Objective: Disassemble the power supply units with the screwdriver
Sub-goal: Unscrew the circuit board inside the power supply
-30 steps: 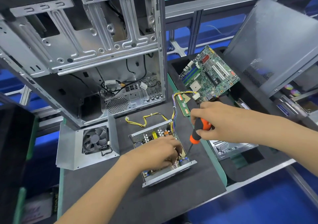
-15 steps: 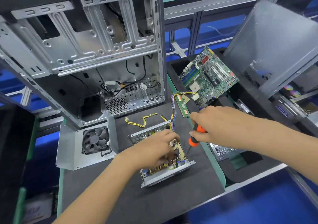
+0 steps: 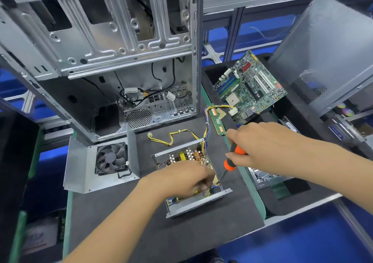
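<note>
**Screwdriver tip lowered into open unit**

Dark tabletop (image 3: 201, 232): open power supply unit (image 3: 193, 182), centre. Left hand (image 3: 181, 179) steadies its board, fingers curled, apparently pinching something. Right hand (image 3: 256, 143) clasps screwdriver (image 3: 232, 159); tip now nearer the right wall than a second ago. Board screw presumably next.

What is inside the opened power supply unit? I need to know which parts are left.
Inside the power supply unit, a circuit board with heatsinks and a copper coil shows at the far end. The left hand covers the middle; the screwdriver tip reaches in beside it.
</note>
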Action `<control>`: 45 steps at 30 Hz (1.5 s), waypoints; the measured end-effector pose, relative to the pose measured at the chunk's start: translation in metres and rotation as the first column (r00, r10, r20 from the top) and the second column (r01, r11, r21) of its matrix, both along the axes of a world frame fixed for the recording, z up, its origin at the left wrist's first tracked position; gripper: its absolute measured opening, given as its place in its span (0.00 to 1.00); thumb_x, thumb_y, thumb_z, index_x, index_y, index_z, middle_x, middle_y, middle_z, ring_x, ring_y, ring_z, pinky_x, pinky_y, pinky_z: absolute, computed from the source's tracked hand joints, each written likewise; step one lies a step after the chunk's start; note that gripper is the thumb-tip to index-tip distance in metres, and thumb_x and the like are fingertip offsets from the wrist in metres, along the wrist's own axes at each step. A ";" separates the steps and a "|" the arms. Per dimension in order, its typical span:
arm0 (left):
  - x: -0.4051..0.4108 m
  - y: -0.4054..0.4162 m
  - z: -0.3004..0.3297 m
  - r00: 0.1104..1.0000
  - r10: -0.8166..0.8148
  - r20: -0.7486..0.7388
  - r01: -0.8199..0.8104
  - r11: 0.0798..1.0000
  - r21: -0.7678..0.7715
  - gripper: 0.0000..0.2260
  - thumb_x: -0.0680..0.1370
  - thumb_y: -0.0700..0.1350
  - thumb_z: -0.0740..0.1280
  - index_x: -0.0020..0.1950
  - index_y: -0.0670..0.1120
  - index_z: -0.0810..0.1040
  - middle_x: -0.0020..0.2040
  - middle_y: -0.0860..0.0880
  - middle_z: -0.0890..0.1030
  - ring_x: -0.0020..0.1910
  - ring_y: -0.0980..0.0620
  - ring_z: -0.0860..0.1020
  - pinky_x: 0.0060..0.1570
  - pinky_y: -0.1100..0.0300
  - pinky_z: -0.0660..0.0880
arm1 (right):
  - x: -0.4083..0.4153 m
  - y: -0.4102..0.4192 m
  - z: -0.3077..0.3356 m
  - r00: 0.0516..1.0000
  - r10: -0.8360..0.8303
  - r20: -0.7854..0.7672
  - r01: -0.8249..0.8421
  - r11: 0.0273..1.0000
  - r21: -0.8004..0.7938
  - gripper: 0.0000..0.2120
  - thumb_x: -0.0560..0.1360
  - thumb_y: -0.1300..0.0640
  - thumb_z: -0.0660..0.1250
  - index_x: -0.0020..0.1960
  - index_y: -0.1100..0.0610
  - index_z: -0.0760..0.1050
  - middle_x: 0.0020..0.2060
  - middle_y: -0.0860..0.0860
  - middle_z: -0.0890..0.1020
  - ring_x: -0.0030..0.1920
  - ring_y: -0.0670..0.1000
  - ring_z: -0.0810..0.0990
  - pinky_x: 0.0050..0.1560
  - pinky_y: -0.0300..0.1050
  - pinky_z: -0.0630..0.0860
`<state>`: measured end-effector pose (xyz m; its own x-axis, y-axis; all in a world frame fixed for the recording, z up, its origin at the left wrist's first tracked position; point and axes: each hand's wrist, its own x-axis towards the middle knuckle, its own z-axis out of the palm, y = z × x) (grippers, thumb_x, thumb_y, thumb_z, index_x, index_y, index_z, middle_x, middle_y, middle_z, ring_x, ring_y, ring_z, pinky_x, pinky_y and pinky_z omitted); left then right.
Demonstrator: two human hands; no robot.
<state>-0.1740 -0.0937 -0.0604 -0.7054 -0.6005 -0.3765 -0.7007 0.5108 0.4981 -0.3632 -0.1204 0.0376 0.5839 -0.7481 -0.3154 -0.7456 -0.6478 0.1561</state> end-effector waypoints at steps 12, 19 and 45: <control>0.015 -0.003 -0.009 0.969 0.230 -0.092 -0.179 0.908 0.379 0.06 0.76 0.34 0.68 0.51 0.42 0.80 0.44 0.44 0.85 0.27 0.55 0.77 0.37 0.63 0.76 | 0.008 -0.007 0.009 0.998 0.058 -0.007 -0.056 0.982 0.181 0.14 0.79 0.40 0.56 0.51 0.51 0.63 0.47 0.50 0.73 0.45 0.54 0.74 0.43 0.47 0.71; 0.020 -0.001 -0.014 0.944 0.287 -0.161 -0.191 0.877 0.440 0.07 0.74 0.33 0.70 0.48 0.45 0.82 0.45 0.44 0.85 0.27 0.55 0.78 0.36 0.66 0.75 | 0.011 -0.010 0.010 0.998 0.062 0.030 -0.067 0.971 0.229 0.13 0.79 0.41 0.57 0.48 0.49 0.58 0.45 0.49 0.70 0.48 0.55 0.75 0.45 0.48 0.72; -0.013 -0.012 -0.026 0.989 -0.115 -0.089 0.108 0.991 -0.081 0.14 0.73 0.47 0.70 0.58 0.50 0.74 0.56 0.52 0.72 0.60 0.53 0.67 0.71 0.54 0.50 | -0.019 -0.034 -0.008 0.821 -0.180 0.543 0.133 0.983 0.124 0.15 0.63 0.41 0.67 0.38 0.53 0.74 0.35 0.47 0.72 0.35 0.46 0.70 0.41 0.46 0.70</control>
<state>-0.1871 -0.1062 -0.0868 -0.7994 -0.5405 -0.2624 -0.5896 0.6219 0.5154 -0.3819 -0.1543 0.0298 0.5550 -0.8310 -0.0381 -0.7847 -0.5078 -0.3555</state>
